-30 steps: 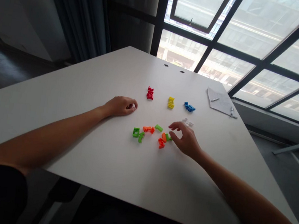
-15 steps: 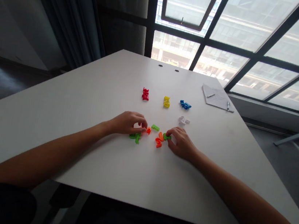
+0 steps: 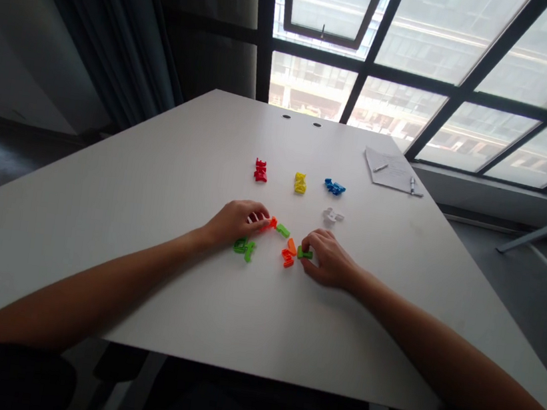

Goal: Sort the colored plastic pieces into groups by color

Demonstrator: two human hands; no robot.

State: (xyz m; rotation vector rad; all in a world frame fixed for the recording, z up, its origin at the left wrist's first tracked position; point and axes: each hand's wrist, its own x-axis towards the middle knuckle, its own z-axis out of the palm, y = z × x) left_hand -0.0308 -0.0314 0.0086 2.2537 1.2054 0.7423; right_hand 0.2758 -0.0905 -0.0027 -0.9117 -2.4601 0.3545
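Note:
My left hand (image 3: 238,220) has its fingers closed on an orange plastic piece (image 3: 272,222), partly hidden by the fingertips. A light green piece (image 3: 283,230) lies just right of it. Below that hand, green plastic pieces (image 3: 242,246) sit close together on the white table (image 3: 197,175). My right hand (image 3: 327,259) pinches a green plastic piece (image 3: 304,253) against the tabletop. Left of its fingertips rest an orange piece (image 3: 291,246) and a red-orange piece (image 3: 287,258).
Farther back are clusters of red pieces (image 3: 260,171), yellow pieces (image 3: 300,183) and blue pieces (image 3: 335,187), with white pieces (image 3: 332,217) nearer. Paper (image 3: 395,171) with pens lies at the right edge. Windows (image 3: 403,101) stand behind the table.
My left hand has moved slightly away from me with the orange piece, baring more of the green pieces below it. My right hand stays at its green piece. The view has shifted a little.

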